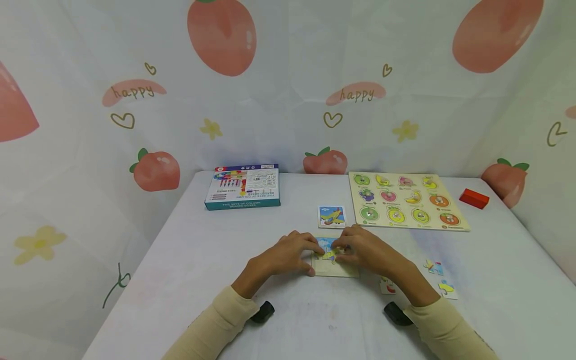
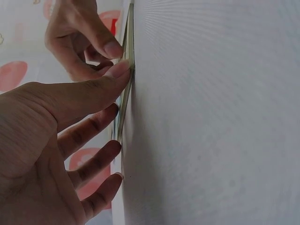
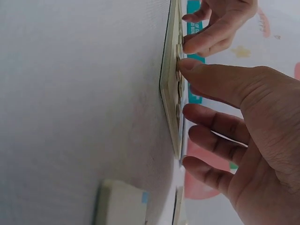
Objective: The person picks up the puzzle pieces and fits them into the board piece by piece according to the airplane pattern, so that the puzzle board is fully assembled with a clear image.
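"Why do both my hands meet over the puzzle tray (image 1: 337, 270)?"

"It sits between them. My left hand (image 1: 294, 252) is loosely spread, gripping nothing: thumb at the tray's edge, forefinger on the fitted pieces (image 1: 326, 242). I'd say that keeps them from sliding."

"And my right hand (image 1: 365, 251)?"

"Relaxed too, its thumb and forefinger touching the pieces from the opposite side, the other fingers free. Probably I'm nudging the joins level, so light contact is enough."

"Why leave the loose pieces (image 1: 447, 288) out there?"

"They're to the right of my right hand, likely for an easy reach; one stray piece (image 1: 387, 286) lies closer, by that wrist."

"The picture card (image 1: 331, 216)?"

"Just beyond my fingertips, presumably where I can compare. The fruit board (image 1: 400, 201), farther past my right hand, seems merely parked out of the way."
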`<state>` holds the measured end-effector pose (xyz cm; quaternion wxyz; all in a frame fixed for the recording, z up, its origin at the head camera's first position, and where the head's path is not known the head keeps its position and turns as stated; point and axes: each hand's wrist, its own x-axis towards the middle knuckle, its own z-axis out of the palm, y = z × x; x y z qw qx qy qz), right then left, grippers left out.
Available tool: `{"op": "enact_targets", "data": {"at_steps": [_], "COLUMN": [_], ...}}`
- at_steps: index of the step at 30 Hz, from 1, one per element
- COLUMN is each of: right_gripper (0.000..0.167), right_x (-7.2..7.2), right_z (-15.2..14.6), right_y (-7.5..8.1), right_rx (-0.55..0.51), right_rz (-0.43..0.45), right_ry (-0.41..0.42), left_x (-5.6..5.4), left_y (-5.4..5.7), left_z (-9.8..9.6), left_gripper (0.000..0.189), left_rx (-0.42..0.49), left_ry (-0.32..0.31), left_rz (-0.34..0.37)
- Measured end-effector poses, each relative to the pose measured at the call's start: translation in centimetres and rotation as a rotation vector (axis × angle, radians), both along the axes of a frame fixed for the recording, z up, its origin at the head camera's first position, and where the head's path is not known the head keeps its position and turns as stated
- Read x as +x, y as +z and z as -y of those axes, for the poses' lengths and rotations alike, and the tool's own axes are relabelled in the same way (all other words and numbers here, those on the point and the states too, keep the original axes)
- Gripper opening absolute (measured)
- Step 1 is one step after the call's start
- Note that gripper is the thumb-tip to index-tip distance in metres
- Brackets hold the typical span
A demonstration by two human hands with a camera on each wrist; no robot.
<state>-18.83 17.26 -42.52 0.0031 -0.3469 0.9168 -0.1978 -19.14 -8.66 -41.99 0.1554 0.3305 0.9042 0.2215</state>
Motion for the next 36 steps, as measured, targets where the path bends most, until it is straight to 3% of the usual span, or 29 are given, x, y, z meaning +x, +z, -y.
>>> {"op": "enact_targets", "data": {"at_steps": [14, 21, 27, 36], "right_gripper": [0.021, 0.021, 0.021, 0.027], "right_x": [0.14, 0.18, 0.18, 0.24], "right_z": [0.06, 0.08, 0.15, 0.17], "right_y": [-0.12, -0.22, -0.18, -0.05], "right_rx": [-0.005, -0.015, -0.024, -0.002], "right_rz": [0.038, 0.048, 0.045, 0.058], "right_ry": [-0.013, -0.018, -0.030, -0.092], "left_x": [-0.04, -0.11, 0.31, 0.55], "left_y": [0.01, -0.11, 0.01, 0.32], "left_z": [-0.09, -0.35, -0.48, -0.59], "left_gripper": [0.047, 0.050, 0.056, 0.061], "left_rx": [-0.003, 0.022, 0.052, -0.004], "left_ry": [-0.009, -0.075, -0.127, -0.164], "left_rz": [-0.003, 0.004, 0.069, 0.082]}}
